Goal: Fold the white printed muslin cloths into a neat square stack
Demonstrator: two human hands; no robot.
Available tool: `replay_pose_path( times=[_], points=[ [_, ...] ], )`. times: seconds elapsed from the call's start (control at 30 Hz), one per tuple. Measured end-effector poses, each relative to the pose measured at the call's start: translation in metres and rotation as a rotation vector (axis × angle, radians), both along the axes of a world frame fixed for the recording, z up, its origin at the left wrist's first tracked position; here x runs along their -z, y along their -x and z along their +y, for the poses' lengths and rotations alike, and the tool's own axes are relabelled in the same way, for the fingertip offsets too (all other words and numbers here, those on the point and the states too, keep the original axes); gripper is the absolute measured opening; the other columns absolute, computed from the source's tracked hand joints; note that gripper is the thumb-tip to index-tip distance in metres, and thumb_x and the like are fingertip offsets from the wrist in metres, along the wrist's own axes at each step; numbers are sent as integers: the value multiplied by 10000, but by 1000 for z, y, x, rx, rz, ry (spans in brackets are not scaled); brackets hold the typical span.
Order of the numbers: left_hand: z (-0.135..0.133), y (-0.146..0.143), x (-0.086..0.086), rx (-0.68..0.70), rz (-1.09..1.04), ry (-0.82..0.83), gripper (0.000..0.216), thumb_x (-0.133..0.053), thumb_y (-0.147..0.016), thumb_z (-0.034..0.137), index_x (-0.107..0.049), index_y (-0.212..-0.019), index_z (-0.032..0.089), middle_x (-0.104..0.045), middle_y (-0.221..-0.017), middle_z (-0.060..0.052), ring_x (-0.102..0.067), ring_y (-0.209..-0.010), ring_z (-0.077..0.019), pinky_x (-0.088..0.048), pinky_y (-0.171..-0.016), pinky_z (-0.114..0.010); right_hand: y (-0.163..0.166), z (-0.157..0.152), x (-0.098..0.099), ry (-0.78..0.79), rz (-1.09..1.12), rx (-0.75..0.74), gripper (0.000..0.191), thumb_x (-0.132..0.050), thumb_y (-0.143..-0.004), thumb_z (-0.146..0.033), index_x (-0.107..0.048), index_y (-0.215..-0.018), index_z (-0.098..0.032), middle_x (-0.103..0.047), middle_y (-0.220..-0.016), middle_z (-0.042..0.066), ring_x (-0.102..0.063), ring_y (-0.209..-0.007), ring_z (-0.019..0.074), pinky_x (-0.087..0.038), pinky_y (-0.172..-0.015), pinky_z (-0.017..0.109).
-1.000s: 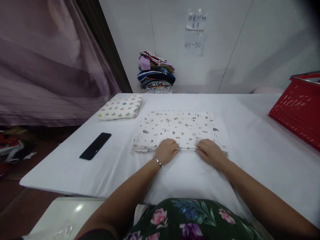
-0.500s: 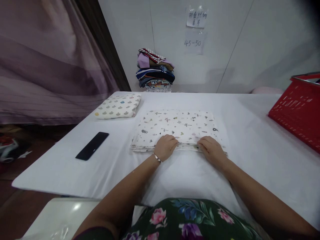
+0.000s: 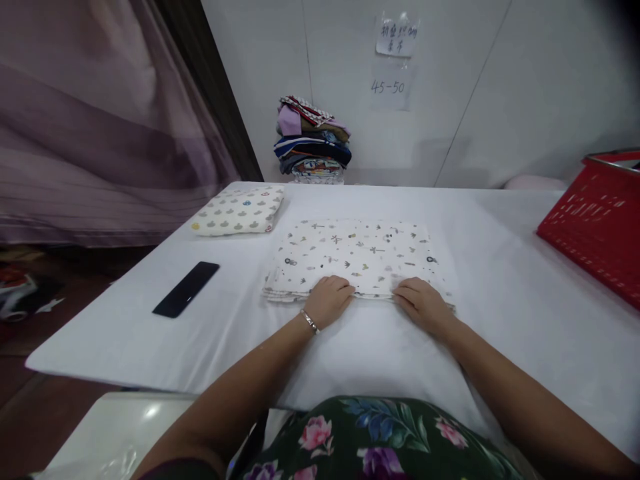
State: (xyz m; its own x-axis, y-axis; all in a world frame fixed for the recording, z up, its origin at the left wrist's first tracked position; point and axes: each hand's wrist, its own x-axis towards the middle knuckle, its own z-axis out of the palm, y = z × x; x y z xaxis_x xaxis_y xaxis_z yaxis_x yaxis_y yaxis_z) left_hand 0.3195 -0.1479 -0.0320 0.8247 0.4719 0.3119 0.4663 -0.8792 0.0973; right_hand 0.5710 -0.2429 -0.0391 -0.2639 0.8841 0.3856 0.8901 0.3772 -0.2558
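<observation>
A white cloth (image 3: 357,250) with small printed figures lies folded in several layers on the white-covered table (image 3: 500,267). Its near edge faces me. On the left part of that edge, my left hand (image 3: 330,299) has its fingers closed over the fabric; a bracelet (image 3: 310,321) circles the wrist. My right hand (image 3: 419,303) grips the same edge further right, fingers bent over it and thumb side hidden. Between the two hands a short stretch of the edge shows.
A second folded cloth (image 3: 240,212) with grey prints lies at the back left. A black phone (image 3: 186,289) rests nearer on the left. At the right stands a red basket (image 3: 595,227). Behind the table is a pile of folded fabrics (image 3: 313,143). Handwritten papers (image 3: 395,63) hang on the wall.
Both hands have come slightly down toward me with the cloth's upper layer, so the near edge sits lower, over the layers beneath. The view has shifted a little.
</observation>
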Motion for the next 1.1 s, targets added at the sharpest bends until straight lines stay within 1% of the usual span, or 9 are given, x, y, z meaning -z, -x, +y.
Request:
replay_pose_path(
  times=[0.23,0.37,0.5,0.63,0.73,0.87,0.93,1.03,1.1],
  points=[
    [10,-7,0,-62,-36,-88,237,-363,-912,263,-582,-906,173,-608,-852,-50,-536,-820,-165,-379,-716,-311,7,3,-4,13,16,66,264,-360,-920,-281,-605,-893,-186,-616,-938,94,-540,-879,208,-441,-767,358],
    [13,-7,6,-57,-23,-129,227,-362,-913,261,-570,-898,173,-598,-848,-51,-535,-805,-163,-376,-700,-307,6,3,-1,-1,-37,14,249,-398,-906,-330,-599,-960,-193,-615,-974,100,-537,-901,226,-430,-767,373],
    [15,-5,11,-27,-37,-150,230,-350,-918,252,-566,-907,173,-592,-854,-50,-536,-807,-159,-377,-694,-298,4,3,2,-13,-73,-14,261,-386,-910,-318,-603,-987,-195,-613,-978,103,-534,-906,225,-418,-776,372],
    [21,-5,12,-5,-49,-179,208,-361,-914,238,-558,-924,170,-589,-855,-52,-533,-810,-157,-374,-699,-294,4,4,0,0,-73,-46,264,-413,-900,-331,-602,-1019,-191,-608,-998,100,-524,-927,221,-420,-787,365],
    [29,-7,8,12,-60,-220,191,-367,-910,220,-548,-937,167,-591,-877,-50,-526,-812,-158,-368,-694,-295,3,8,-6,-29,-11,29,259,-391,-912,-287,-611,-1012,-193,-613,-983,86,-526,-915,203,-427,-781,339],
    [37,-9,0,31,-29,-273,204,-349,-905,175,-547,-950,170,-586,-903,-63,-514,-811,-162,-356,-704,-309,1,17,-8,-174,-38,165,261,-397,-908,-267,-630,-1004,-198,-622,-970,94,-529,-897,221,-420,-768,367],
    [36,-6,1,83,33,-279,222,-335,-900,149,-554,-930,169,-580,-867,-66,-510,-788,-158,-350,-694,-309,-1,17,-3,-189,-107,112,264,-392,-907,-238,-635,-1000,-197,-624,-977,96,-527,-894,223,-415,-763,370],
    [27,0,6,171,114,-271,228,-334,-898,136,-559,-914,172,-575,-839,-58,-505,-769,-151,-346,-680,-301,-1,11,5,-113,-185,-20,285,-365,-910,-197,-633,-1005,-212,-620,-988,85,-521,-895,211,-415,-748,355],
    [21,3,9,177,118,-265,215,-345,-897,137,-556,-923,175,-576,-851,-55,-502,-782,-153,-347,-688,-303,1,6,8,-83,-190,-37,296,-354,-912,-194,-634,-1003,-217,-616,-978,86,-517,-890,208,-415,-741,353]
  ],
)
